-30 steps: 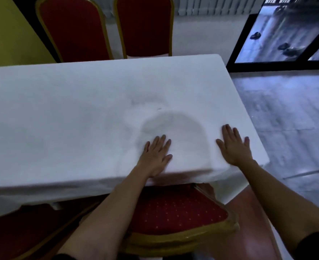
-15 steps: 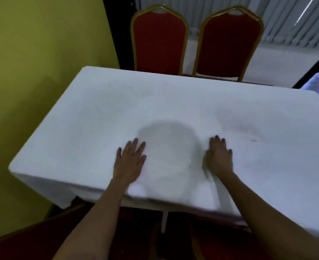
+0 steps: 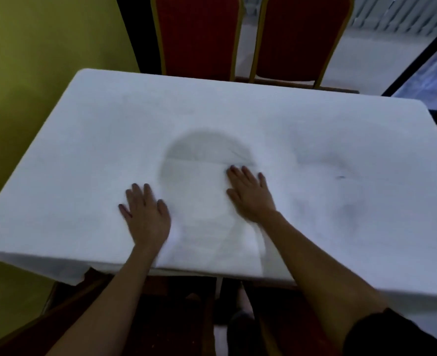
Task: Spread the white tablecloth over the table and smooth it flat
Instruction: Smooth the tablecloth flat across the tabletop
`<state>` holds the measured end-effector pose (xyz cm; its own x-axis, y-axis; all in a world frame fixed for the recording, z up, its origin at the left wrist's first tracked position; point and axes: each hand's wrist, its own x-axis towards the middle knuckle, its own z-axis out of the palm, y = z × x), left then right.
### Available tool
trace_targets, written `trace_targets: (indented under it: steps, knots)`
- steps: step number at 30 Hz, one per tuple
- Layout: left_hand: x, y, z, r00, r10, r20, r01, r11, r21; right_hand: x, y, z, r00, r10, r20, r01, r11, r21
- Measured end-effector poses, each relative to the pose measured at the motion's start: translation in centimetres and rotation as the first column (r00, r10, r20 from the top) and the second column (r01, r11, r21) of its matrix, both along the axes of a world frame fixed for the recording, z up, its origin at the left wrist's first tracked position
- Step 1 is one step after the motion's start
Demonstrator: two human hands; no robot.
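Note:
The white tablecloth (image 3: 89,155) covers the whole rectangular table and hangs over its near edge. My left hand (image 3: 145,214) lies flat, palm down, on the cloth near the front edge, fingers apart. My right hand (image 3: 250,194) also presses flat on the cloth, a little farther in and to the right. Between them a grey rounded shadow falls on the cloth. A few faint creases show right of my right hand.
Two red chairs with gold frames, one (image 3: 199,34) and another (image 3: 297,37), stand at the table's far side. A yellow wall (image 3: 32,60) runs close along the left. A dark red chair (image 3: 145,322) sits under the near edge. A dark-framed glass door (image 3: 428,73) is at the right.
The view has swung from the table's right end to its middle. Both hands slid left along the cloth, and the right hand has now pushed farther in, away from the near edge.

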<state>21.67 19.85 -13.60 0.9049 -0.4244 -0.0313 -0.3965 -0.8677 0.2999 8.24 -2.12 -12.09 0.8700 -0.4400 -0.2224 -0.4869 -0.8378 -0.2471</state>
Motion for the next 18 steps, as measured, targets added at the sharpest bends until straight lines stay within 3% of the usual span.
trace_targets:
  steps: [4, 7, 9, 12, 15, 16, 18]
  knots:
    - [-5.8, -10.4, 1.3, 0.924, -0.381, -0.012, 0.380, 0.923, -0.056, -6.7, -9.1, 0.0, 0.955, -0.296, -0.002, 0.296, 0.955, -0.018]
    - [-10.0, -17.2, 2.9, 0.708, -0.699, -0.098, 0.697, 0.715, -0.062, -12.3, -14.5, -0.2, 0.890, -0.455, -0.001, 0.454, 0.889, -0.058]
    - [-11.1, -20.2, 2.6, 0.604, -0.774, -0.188, 0.785, 0.619, -0.022, -15.9, -17.2, -0.3, 0.835, -0.550, 0.004, 0.549, 0.834, -0.061]
    - [-8.1, -21.9, 1.2, 0.648, -0.757, -0.087, 0.762, 0.646, 0.054, -18.6, -19.8, -0.1, 0.724, -0.690, -0.014, 0.687, 0.723, -0.078]
    - [-1.6, -21.0, 0.2, 0.797, -0.604, -0.014, 0.602, 0.792, 0.100, -14.8, -20.7, 0.4, 0.623, -0.782, 0.000, 0.780, 0.621, -0.082]
    - [0.9, -20.2, 0.1, 0.850, -0.527, -0.008, 0.524, 0.845, 0.104, -12.3, -20.1, 0.4, 0.650, -0.760, 0.019, 0.759, 0.647, -0.069]
    - [5.5, -17.8, -0.2, 0.925, -0.380, 0.032, 0.375, 0.922, 0.101, -6.6, -17.6, 0.5, 0.796, -0.602, 0.064, 0.604, 0.797, -0.025]
